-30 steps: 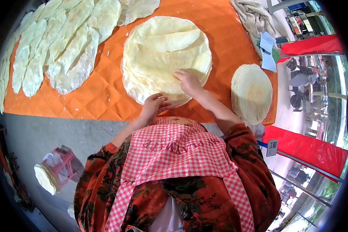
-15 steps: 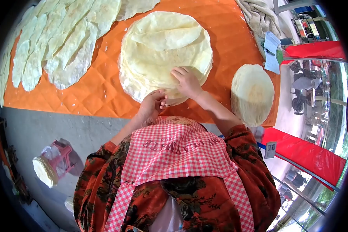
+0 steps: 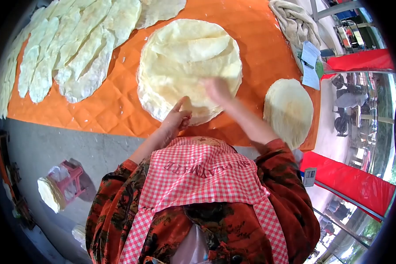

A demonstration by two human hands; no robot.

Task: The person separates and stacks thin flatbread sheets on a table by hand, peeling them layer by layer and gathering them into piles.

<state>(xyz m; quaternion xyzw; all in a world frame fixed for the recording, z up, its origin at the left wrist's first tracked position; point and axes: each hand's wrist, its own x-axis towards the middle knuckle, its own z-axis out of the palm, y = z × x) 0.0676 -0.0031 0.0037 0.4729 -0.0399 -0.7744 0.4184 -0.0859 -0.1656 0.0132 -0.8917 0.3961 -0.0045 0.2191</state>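
A tall stack of thin, pale round flatbreads (image 3: 180, 66) lies on an orange cloth, with a folded flap on its top sheet at the far side. My left hand (image 3: 177, 119) rests at the near edge of the stack. Its index finger points out over the bread while the other fingers curl loosely, and nothing shows in them. Over the near right part of the stack is my right hand (image 3: 217, 91), smeared by motion, so its fingers and any touch on the bread are unclear.
Overlapping folded flatbreads (image 3: 81, 48) cover the table's left. A smaller flatbread stack (image 3: 288, 115) sits at the right edge of the orange cloth (image 3: 125, 103). Papers (image 3: 311, 66) and a crumpled cloth (image 3: 297, 22) lie beyond. On the floor stands a pink stool (image 3: 72, 179).
My right hand has lifted off the flatbread surface and shifted slightly to the right, now blurred. The left index finger has stretched forward. The view has tilted slightly.
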